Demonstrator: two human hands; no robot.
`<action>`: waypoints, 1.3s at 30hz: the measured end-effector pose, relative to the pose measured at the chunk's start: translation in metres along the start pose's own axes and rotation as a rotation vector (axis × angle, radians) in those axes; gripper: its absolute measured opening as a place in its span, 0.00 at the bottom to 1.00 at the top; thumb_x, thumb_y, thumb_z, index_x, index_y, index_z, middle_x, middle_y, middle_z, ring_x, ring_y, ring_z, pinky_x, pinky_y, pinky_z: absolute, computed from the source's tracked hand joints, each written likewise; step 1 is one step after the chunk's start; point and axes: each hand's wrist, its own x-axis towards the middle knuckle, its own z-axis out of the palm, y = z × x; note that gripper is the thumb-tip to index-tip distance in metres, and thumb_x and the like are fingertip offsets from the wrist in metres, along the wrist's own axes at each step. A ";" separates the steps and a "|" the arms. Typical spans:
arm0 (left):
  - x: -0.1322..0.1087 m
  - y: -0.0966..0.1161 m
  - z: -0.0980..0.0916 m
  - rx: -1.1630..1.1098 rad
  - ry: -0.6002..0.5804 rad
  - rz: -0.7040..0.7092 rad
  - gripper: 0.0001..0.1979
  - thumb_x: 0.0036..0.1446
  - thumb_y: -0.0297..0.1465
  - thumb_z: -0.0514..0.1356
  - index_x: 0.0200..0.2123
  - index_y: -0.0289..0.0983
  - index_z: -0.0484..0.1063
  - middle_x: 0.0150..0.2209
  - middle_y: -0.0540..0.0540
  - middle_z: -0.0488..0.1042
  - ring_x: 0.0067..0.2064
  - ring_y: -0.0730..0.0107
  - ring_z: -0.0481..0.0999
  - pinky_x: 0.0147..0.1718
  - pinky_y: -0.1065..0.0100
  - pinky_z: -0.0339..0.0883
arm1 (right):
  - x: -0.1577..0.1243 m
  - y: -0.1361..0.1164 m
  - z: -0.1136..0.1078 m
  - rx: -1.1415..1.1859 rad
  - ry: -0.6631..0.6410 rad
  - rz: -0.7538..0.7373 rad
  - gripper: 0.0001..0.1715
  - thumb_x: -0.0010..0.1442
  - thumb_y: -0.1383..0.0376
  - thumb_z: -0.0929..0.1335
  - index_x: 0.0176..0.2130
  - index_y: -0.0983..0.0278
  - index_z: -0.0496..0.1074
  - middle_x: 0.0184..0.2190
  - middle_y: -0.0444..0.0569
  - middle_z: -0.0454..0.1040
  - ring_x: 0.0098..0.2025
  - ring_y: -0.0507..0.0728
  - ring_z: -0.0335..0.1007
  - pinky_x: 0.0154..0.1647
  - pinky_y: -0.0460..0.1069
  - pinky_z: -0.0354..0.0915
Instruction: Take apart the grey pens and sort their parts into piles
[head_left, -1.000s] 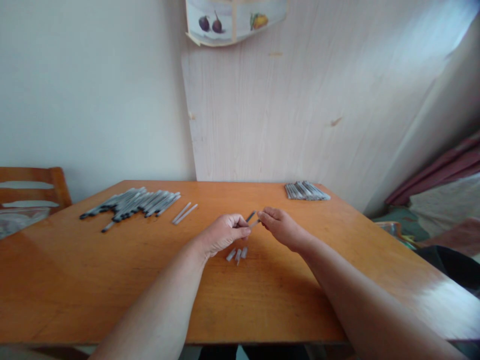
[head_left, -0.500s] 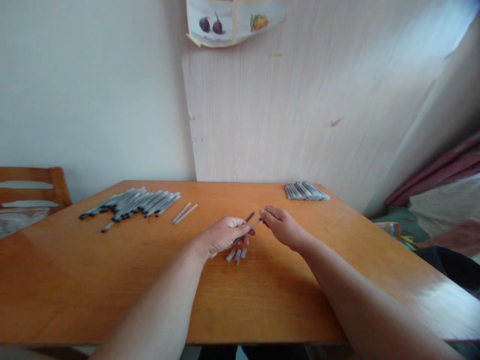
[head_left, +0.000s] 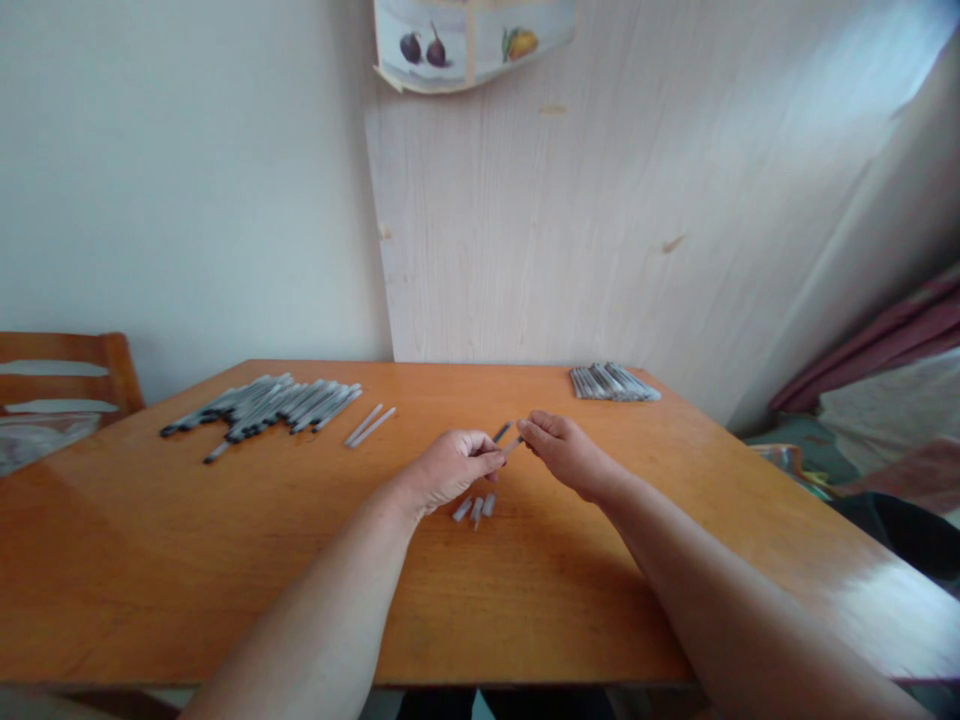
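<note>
My left hand is closed, thumb against fingers, around a slim translucent pen. A second thin stick with a dark end pokes out beyond its fingers. My right hand pinches the far end of the pen, so both hands share it above the table; the fingertips hide that end. Just below the left hand lie several short clear pen caps. Two pale, empty-looking pen barrels rest side by side to the left.
A large heap of clear pens with black ends spreads over the left of the wooden table. At the back right lies a neat bundle of pens. A wooden chair stands at the left; the wall borders the far edge.
My left hand has shifted very slightly, and its lower fingers are tucked in more behind the thumb. My right hand keeps its pinch on the pen's end, almost unmoved.
</note>
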 end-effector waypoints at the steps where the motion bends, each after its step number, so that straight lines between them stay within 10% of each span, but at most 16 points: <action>1: 0.000 0.000 0.000 -0.003 0.001 0.000 0.14 0.53 0.40 0.63 0.28 0.34 0.72 0.27 0.45 0.74 0.28 0.73 0.69 0.30 0.71 0.60 | 0.000 0.000 0.000 0.001 0.006 -0.003 0.21 0.61 0.51 0.61 0.25 0.62 0.60 0.20 0.39 0.56 0.22 0.49 0.49 0.23 0.46 0.49; 10: 0.002 0.002 -0.008 -0.094 0.132 -0.053 0.17 0.53 0.45 0.60 0.31 0.34 0.73 0.28 0.47 0.75 0.25 0.76 0.63 0.25 0.72 0.53 | -0.003 -0.003 0.002 0.036 0.057 0.071 0.21 0.63 0.51 0.58 0.29 0.64 0.64 0.18 0.40 0.60 0.21 0.49 0.54 0.22 0.45 0.52; 17: 0.010 -0.010 -0.016 -0.206 0.357 -0.049 0.16 0.50 0.43 0.63 0.32 0.35 0.75 0.28 0.45 0.76 0.27 0.74 0.66 0.27 0.71 0.55 | -0.017 -0.008 0.010 -0.202 -0.348 -0.190 0.04 0.57 0.66 0.65 0.33 0.64 0.69 0.23 0.40 0.64 0.25 0.48 0.58 0.25 0.43 0.54; 24: 0.011 -0.008 -0.018 -0.270 0.399 -0.093 0.14 0.49 0.41 0.64 0.32 0.35 0.75 0.27 0.44 0.77 0.24 0.75 0.64 0.24 0.71 0.51 | -0.025 -0.013 0.018 -0.301 -0.577 -0.133 0.13 0.53 0.69 0.66 0.41 0.63 0.72 0.31 0.43 0.74 0.29 0.49 0.66 0.27 0.43 0.57; 39: 0.011 -0.009 -0.020 -0.323 0.448 -0.101 0.15 0.48 0.42 0.65 0.33 0.36 0.74 0.30 0.46 0.77 0.24 0.77 0.61 0.22 0.73 0.47 | -0.019 -0.006 0.009 -0.529 -0.427 -0.053 0.14 0.54 0.57 0.69 0.37 0.64 0.69 0.31 0.48 0.74 0.29 0.51 0.65 0.26 0.45 0.54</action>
